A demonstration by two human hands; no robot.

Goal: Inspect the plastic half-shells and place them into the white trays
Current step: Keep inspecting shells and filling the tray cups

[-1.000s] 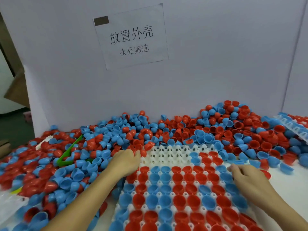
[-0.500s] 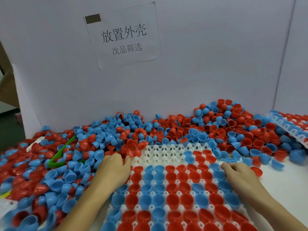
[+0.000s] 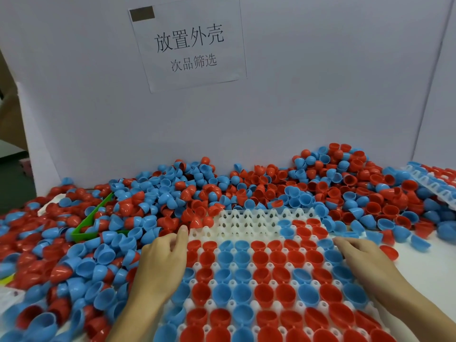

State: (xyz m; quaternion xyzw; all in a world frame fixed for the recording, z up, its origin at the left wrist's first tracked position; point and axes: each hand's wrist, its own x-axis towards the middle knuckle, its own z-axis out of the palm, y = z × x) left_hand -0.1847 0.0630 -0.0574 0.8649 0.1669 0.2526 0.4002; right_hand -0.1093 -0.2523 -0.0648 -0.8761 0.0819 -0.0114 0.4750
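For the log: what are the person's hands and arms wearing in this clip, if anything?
Nothing is worn on what shows. Both the left hand and the right hand are bare: no gloves, rings, watch or wristbands. The forearms are bare too, with no sleeve reaching into view before the bottom edge cuts them off.

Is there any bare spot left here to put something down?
Two. The white tray has empty cups at its far-left corner, bordered by the loose shell pile and the filled rows. Bare table lies right of the right hand. Left of the left hand, shells crowd everything.
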